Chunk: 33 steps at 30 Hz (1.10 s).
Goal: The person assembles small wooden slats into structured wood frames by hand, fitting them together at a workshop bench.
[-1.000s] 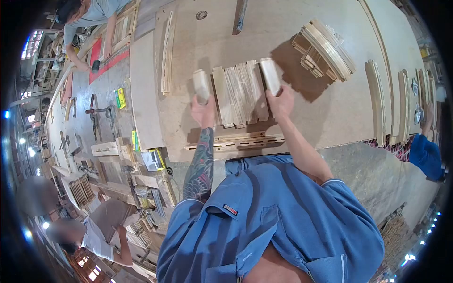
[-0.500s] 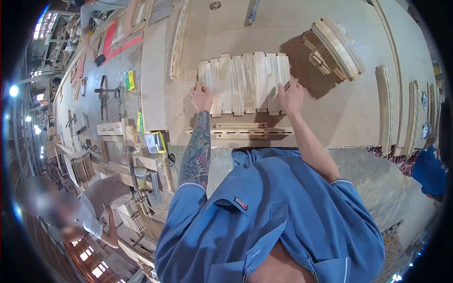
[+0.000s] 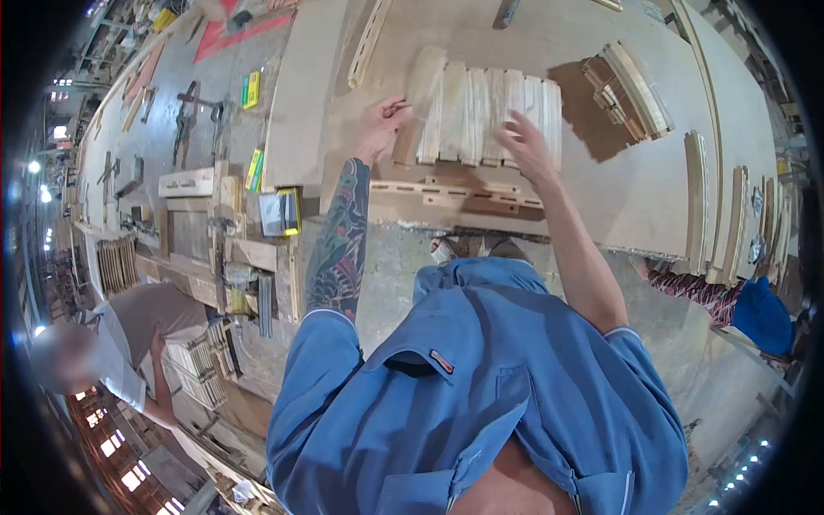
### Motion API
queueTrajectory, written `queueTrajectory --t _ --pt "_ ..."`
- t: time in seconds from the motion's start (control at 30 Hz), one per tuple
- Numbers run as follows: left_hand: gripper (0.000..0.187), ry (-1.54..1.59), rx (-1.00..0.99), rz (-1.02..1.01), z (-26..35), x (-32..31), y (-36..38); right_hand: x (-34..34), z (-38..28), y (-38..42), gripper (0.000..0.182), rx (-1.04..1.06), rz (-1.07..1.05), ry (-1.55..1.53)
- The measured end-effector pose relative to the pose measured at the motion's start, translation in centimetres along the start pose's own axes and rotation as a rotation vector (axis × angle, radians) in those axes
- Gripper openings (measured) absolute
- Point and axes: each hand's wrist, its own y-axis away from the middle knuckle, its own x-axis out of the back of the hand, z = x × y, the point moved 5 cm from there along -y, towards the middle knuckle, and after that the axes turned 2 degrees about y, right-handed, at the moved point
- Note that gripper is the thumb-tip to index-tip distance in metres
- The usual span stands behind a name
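Observation:
A row of pale wooden slats lies side by side on the workbench. The slat at its left end leans with one side raised and is smeared by motion. My left hand is beside that slat, fingers bent in and fingertips right at its edge; I cannot tell whether they grip it. Over the right part of the row is my right hand, fingers apart, holding nothing. Between the row and my body lie slotted wooden strips.
A curved stack of slats stands to the right. Long strips line the bench's right side. Clamps and yellow-green boxes lie on the left. A person bends at lower left; another person's hand shows at top left.
The left-end slat has tipped up on one side. My left hand has moved a little outward from the row, and my right hand has come in over the slats. The view has shifted.

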Motion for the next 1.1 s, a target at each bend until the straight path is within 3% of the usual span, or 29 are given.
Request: queueTrajectory --t 0.07,0.13,0.2,0.27,0.33,0.4,0.5,0.57,0.63,0.7,0.77,0.8,0.83,0.87,0.93,1.03,1.1 --pt "0.041 0.054 0.003 -0.083 2.4 -0.5 3.8 -5.9 -4.0 2.1 0.088 -0.013 -0.289 -0.114" --pt "0.039 0.151 -0.079 -0.276 3.9 -0.9 6.8 -10.5 -3.8 1.9 0.063 0.003 -0.49 -0.102" --pt "0.036 0.163 -0.093 -0.185 4.7 1.5 8.7 -13.5 -3.2 2.2 0.054 0.01 -0.618 -0.063" --pt "0.033 0.164 -0.111 -0.11 5.4 4.6 9.7 -15.0 -3.6 2.5 0.037 0.172 -0.521 -0.081" --pt "0.034 0.025 -0.326 0.071 7.5 8.6 10.5 -16.7 -3.3 2.7 0.037 0.245 -0.504 -0.101" --pt "0.034 0.037 -0.37 0.074 9.9 9.3 11.3 -18.1 -3.2 2.6 0.037 0.316 -0.48 -0.118" --pt "0.035 -0.004 -0.442 0.039 13.8 8.7 12.2 -19.4 -2.7 2.3 0.04 0.209 -0.413 0.045" --pt "0.035 -0.052 -0.467 -0.003 15.7 7.5 12.1 -19.4 -4.4 2.9 0.042 0.305 -0.396 0.333" --pt "0.038 -0.165 -0.577 -0.055 17.4 6.0 12.2 -19.3 -6.6 3.7 0.04 0.292 -0.408 0.411" --pt "0.038 -0.258 -0.535 -0.075 18.3 4.5 12.5 -19.8 -6.5 4.3 0.038 0.28 -0.42 0.489" --pt "0.037 -0.343 -0.502 -0.105 17.4 3.0 12.6 -19.8 -5.1 4.6 0.03 0.388 -0.376 0.253" --pt "0.035 -0.56 -0.57 -0.063 15.9 2.1 12.6 -20.0 -5.4 5.0 0.023 0.631 -0.277 0.22" --pt "0.032 -0.779 -0.636 -0.02 15.6 1.3 12.8 -20.2 -5.4 4.8 0.023 0.619 -0.267 0.227" --pt "0.032 -0.771 -0.638 -0.037 15.4 1.1 12.7 -20.6 -5.3 4.8 0.021 0.604 -0.287 0.287" --pt "0.028 -0.909 -0.394 -0.03 14.8 1.9 13.3 -21.3 -4.1 5.9 0.019 0.559 -0.3 0.347" --pt "0.028 -0.924 -0.385 -0.003 15.0 1.7 13.6 -20.4 -3.2 5.3 0.019 0.636 -0.268 0.311" --pt "0.027 -0.946 -0.415 0.001 15.0 1.6 13.5 -18.9 -3.3 4.9 0.028 0.588 -0.372 0.379"
